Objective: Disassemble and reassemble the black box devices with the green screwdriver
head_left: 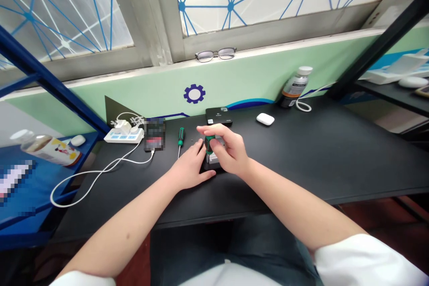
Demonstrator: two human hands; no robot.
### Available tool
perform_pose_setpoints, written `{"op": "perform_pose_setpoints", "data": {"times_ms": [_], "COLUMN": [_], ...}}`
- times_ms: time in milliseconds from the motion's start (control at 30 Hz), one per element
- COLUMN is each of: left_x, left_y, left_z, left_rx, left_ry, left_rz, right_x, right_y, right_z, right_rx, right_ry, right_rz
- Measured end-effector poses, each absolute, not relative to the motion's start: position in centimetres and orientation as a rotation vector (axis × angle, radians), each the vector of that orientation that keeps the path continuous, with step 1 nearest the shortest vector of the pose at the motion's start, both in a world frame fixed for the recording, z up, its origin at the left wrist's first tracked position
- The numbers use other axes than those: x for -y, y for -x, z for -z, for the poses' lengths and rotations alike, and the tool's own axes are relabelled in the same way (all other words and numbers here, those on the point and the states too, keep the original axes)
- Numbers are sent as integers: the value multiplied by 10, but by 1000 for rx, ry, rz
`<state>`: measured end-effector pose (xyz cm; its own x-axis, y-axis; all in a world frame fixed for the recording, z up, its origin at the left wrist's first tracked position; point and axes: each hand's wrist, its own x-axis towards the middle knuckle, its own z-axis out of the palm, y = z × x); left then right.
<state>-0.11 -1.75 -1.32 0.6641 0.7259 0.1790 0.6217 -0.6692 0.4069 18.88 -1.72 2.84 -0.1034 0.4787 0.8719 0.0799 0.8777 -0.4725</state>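
A small black case with a silvery inside (213,159) lies on the black table, partly hidden under my hands. My left hand (191,168) grips its left side and near edge, the thumb stretched along the front. Over the case, my right hand (231,149) is closed around the handle of a green and black screwdriver (210,144). That screwdriver stands nearly upright, its tip pointing down into the case; whether it sits in a screw cannot be seen. A second green and black screwdriver (181,136) rests left of my hands. Behind them lies a flat black cover-like piece (219,116).
A phone (154,135) with a white cable (97,174) and a white power strip (124,135) are on the left. A white earbud case (265,119) and a dark bottle (295,87) stand toward the back right. Glasses (216,55) rest on the sill.
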Motion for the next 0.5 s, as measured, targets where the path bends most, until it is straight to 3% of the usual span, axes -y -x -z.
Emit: {"op": "perform_pose_setpoints", "data": {"times_ms": [200,500], "left_x": [22,22], "left_y": [9,13], "left_z": [3,-4], "left_rx": [-1038,-1058], "left_ry": [-2556,-2546], "left_rz": [-473,-395], "right_x": [20,27], "right_y": [-195,-187], "right_z": [-35,-25], "right_rx": [1743,1606], "right_ry": [422,489], "right_rz": [-105,-529]}}
